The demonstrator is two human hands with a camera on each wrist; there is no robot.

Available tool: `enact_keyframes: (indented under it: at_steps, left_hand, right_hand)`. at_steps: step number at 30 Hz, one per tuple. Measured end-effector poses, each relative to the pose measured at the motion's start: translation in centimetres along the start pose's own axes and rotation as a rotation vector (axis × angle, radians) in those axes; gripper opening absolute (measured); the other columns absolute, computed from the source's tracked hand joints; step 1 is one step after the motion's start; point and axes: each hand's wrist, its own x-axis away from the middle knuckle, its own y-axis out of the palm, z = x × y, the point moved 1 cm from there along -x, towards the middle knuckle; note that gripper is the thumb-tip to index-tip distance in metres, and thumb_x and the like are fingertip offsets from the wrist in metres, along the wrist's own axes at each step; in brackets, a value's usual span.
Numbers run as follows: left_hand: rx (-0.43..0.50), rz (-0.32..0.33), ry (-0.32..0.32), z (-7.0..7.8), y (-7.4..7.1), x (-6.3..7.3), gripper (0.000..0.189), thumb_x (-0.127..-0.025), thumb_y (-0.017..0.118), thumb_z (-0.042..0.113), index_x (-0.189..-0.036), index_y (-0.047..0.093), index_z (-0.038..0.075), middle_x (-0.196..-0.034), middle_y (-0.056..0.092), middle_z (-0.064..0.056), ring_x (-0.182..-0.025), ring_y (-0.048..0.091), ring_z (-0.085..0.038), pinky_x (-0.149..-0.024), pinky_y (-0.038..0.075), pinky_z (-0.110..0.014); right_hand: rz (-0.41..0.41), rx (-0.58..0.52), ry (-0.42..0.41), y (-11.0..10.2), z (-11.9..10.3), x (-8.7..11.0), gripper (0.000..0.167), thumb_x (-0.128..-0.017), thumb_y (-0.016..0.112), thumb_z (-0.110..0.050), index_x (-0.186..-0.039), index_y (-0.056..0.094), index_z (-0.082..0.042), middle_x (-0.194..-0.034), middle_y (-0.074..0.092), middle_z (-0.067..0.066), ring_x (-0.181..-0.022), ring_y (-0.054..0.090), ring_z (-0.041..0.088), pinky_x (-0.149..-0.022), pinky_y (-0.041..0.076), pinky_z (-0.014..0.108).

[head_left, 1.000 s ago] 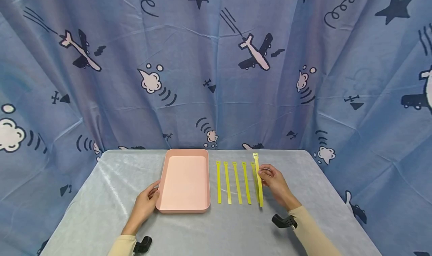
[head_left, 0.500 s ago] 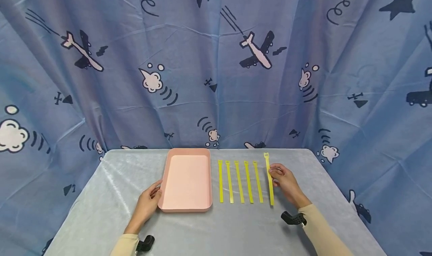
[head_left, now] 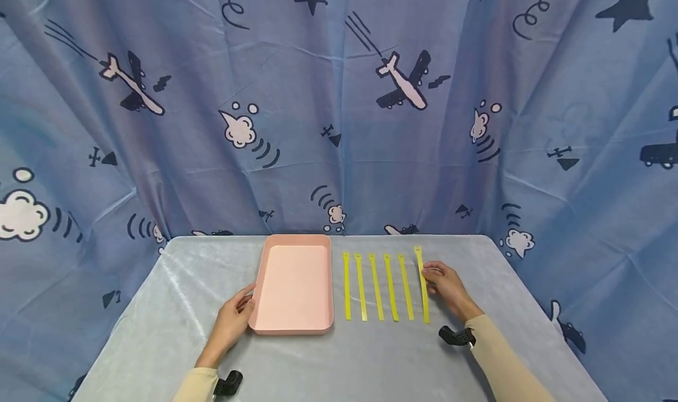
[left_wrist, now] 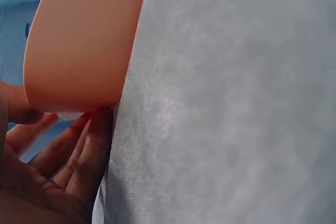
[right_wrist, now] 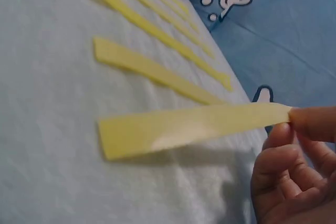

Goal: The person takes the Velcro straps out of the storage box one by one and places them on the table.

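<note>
My right hand [head_left: 447, 287] pinches a yellow cable tie [head_left: 425, 304], a flat strip with a slotted head at its far end. In the right wrist view, thumb and fingers grip one end of it, while the free end reaches close over the tabletop with a shadow below. To its left lie several matching cable ties [head_left: 390, 287], lengthwise in a spaced row. My left hand [head_left: 230, 319] holds the left edge of a shallow pink tray [head_left: 293, 287], thumb near the rim and fingertips against the outer wall. Nothing lies in the tray.
A pale grey cloth covers the table [head_left: 381, 361]. Behind its far edge hangs a blue curtain [head_left: 296, 72] with printed planes and clouds. Black camera mounts [head_left: 457, 336] sit at both wrists.
My right hand has carried the held cable tie rightward, away from the row, then lowered it toward the table. The left hand stays at the tray.
</note>
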Motion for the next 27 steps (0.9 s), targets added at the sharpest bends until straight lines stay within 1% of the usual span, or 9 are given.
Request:
enact_keyframes:
  at_steps: [4, 7, 9, 12, 15, 20, 24, 27]
  left_hand:
    - [0.009, 0.004, 0.0, -0.1, 0.1, 0.0, 0.043, -0.1, 0.054, 0.011, -0.143, 0.052, 0.009, -0.126, 0.065, -0.022, -0.115, 0.064, -0.031, -0.091, 0.053, -0.034]
    - [0.007, 0.013, -0.011, -0.2, 0.0, 0.0, 0.042, -0.1, 0.053, 0.012, -0.142, 0.053, 0.011, -0.126, 0.065, -0.021, -0.115, 0.064, -0.03, -0.09, 0.053, -0.031]
    - [0.003, 0.015, -0.015, -0.3, 0.0, 0.1, 0.042, -0.1, 0.054, 0.012, -0.142, 0.053, 0.01, -0.126, 0.066, -0.021, -0.115, 0.064, -0.03, -0.089, 0.053, -0.028]
    - [0.01, 0.01, -0.007, -0.2, -0.1, 0.1, 0.042, -0.1, 0.054, 0.01, -0.142, 0.053, 0.008, -0.126, 0.065, -0.022, -0.115, 0.064, -0.03, -0.089, 0.053, -0.028]
    - [0.015, 0.01, 0.003, -0.2, -0.1, 0.1, 0.042, -0.1, 0.054, 0.01, -0.142, 0.053, 0.009, -0.126, 0.065, -0.022, -0.116, 0.064, -0.031, -0.09, 0.052, -0.029]
    - [0.008, 0.007, 0.004, -0.2, 0.0, 0.1, 0.042, -0.1, 0.055, 0.01, -0.142, 0.054, 0.009, -0.125, 0.066, -0.021, -0.114, 0.064, -0.03, -0.088, 0.052, -0.026]
    - [0.006, 0.005, 0.003, -0.3, 0.1, 0.1, 0.042, -0.099, 0.054, 0.01, -0.142, 0.054, 0.009, -0.124, 0.067, -0.021, -0.114, 0.065, -0.029, -0.086, 0.052, -0.024]
    - [0.006, 0.004, -0.002, -0.3, 0.1, -0.1, 0.042, -0.1, 0.054, 0.012, -0.142, 0.054, 0.01, -0.125, 0.066, -0.021, -0.114, 0.065, -0.029, -0.085, 0.051, -0.021]
  right_hand:
    - [0.02, 0.081, 0.014, 0.2, 0.2, -0.8, 0.036, -0.098, 0.058, -0.015, -0.129, 0.05, 0.0, -0.09, 0.065, -0.005, -0.071, 0.056, 0.007, -0.056, 0.046, 0.023]
    - [0.031, 0.134, 0.019, 0.6, 0.3, -1.1, 0.036, -0.098, 0.059, -0.017, -0.128, 0.052, 0.001, -0.089, 0.065, -0.003, -0.071, 0.057, 0.008, -0.056, 0.047, 0.024]
    - [0.043, 0.151, 0.03, 0.8, 0.4, -1.2, 0.034, -0.098, 0.06, -0.017, -0.126, 0.053, 0.0, -0.089, 0.065, -0.001, -0.071, 0.057, 0.009, -0.056, 0.047, 0.024]
    - [0.063, 0.168, 0.041, 1.0, 0.5, -1.3, 0.032, -0.097, 0.06, -0.016, -0.124, 0.054, 0.0, -0.087, 0.064, 0.0, -0.071, 0.057, 0.01, -0.055, 0.047, 0.026]
    - [0.087, 0.175, 0.026, 0.9, 0.6, -1.4, 0.03, -0.097, 0.061, -0.015, -0.122, 0.055, 0.0, -0.086, 0.065, -0.001, -0.07, 0.057, 0.01, -0.055, 0.046, 0.026]
    - [0.115, 0.202, 0.021, 0.6, 0.8, -1.3, 0.03, -0.094, 0.063, -0.012, -0.12, 0.056, -0.001, -0.084, 0.066, -0.003, -0.067, 0.059, 0.008, -0.055, 0.047, 0.025]
    - [0.127, 0.219, 0.026, 0.6, 1.0, -1.3, 0.03, -0.092, 0.065, -0.012, -0.119, 0.056, -0.001, -0.087, 0.064, 0.0, -0.067, 0.06, 0.009, -0.055, 0.048, 0.025]
    - [0.133, 0.218, 0.01, 0.5, 0.9, -1.3, 0.03, -0.092, 0.065, -0.011, -0.119, 0.055, -0.001, -0.09, 0.062, 0.003, -0.067, 0.06, 0.01, -0.054, 0.048, 0.025]
